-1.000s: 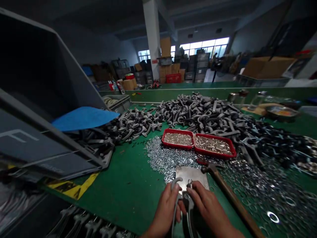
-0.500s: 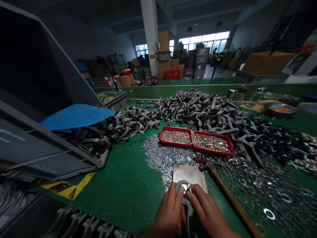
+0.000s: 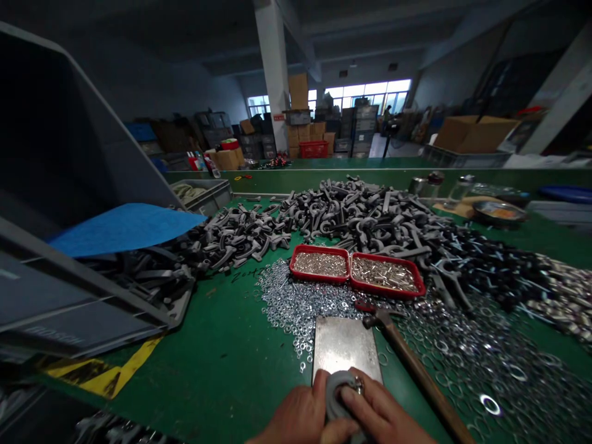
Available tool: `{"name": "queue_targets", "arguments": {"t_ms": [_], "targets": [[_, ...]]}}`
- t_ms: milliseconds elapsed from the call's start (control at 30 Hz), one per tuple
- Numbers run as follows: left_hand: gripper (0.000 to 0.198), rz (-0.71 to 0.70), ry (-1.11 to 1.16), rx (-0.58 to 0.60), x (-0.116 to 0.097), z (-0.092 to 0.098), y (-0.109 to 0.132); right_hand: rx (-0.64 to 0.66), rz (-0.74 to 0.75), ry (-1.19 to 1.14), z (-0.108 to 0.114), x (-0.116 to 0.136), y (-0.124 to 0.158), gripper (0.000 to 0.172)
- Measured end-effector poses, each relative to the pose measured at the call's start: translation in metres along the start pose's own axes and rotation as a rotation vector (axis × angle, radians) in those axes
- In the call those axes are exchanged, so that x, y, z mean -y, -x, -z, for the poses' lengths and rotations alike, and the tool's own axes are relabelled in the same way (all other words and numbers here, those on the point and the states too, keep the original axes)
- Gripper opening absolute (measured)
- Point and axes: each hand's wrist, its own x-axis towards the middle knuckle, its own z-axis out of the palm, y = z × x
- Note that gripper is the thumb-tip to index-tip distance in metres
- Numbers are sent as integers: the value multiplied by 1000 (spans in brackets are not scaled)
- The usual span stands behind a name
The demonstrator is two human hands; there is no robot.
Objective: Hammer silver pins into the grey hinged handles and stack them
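Both my hands meet at the bottom edge, over the near end of a flat steel plate [image 3: 346,344]. My left hand [image 3: 296,416] and my right hand [image 3: 383,416] are closed together on a curved grey metal part [image 3: 337,394] with a small silver fastener at its top. A wooden-handled hammer [image 3: 416,370] lies just right of the plate, its head by the plate's far corner. Beyond the plate stand two red trays [image 3: 356,271] filled with small silver pieces.
Silver washers and nuts [image 3: 296,302] are scattered over the green table [image 3: 222,357]. A big heap of grey curved parts [image 3: 361,213] runs across the back. A tipped grey bin [image 3: 69,259] with a blue sheet [image 3: 124,225] spills parts at left.
My hands and the grey part have drawn nearer to me, toward the bottom edge, so more of the steel plate shows. The view has tilted up slightly.
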Motion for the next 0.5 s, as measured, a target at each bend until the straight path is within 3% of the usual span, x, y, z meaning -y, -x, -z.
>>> {"name": "queue_targets", "arguments": {"t_ms": [67, 267, 400, 500], "targets": [[49, 3, -66, 41, -7, 10, 0, 25, -35, -29, -1, -6, 1, 36], [53, -100, -49, 93, -21, 33, -11, 12, -37, 210, 1, -27, -1, 57], [63, -153, -91, 59, -7, 34, -42, 18, 5, 344, 14, -31, -30, 46], [57, -151, -280, 62, 3, 41, -71, -3, 92, 525, 51, -35, -63, 31]]}}
